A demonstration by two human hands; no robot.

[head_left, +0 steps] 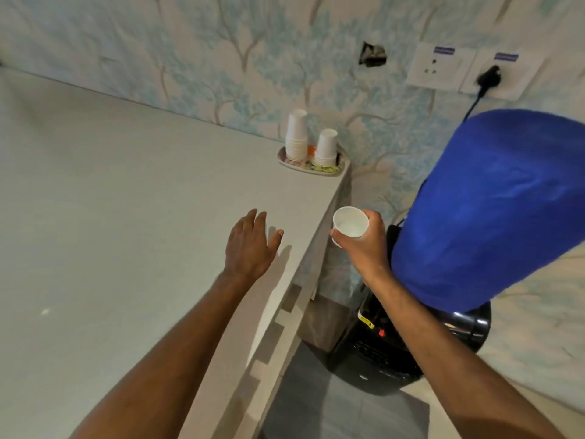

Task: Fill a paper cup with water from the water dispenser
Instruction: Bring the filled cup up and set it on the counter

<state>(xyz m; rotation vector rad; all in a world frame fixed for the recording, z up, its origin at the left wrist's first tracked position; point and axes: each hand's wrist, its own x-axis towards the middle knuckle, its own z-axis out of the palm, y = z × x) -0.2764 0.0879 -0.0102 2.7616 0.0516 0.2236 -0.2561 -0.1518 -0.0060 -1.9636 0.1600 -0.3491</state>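
No text, brand or number can be made out anywhere in the view. The two wall socket plates each carry a blue label strip, one on the left plate (pixel 444 51) and one on the right plate (pixel 506 57), but whatever is printed on them is too blurred to read. A small yellow sticker (pixel 367 322) sits on the black body of the water dispenser (pixel 373 359) just beside a red tap button (pixel 381 333), and its marking is likewise too small to tell.
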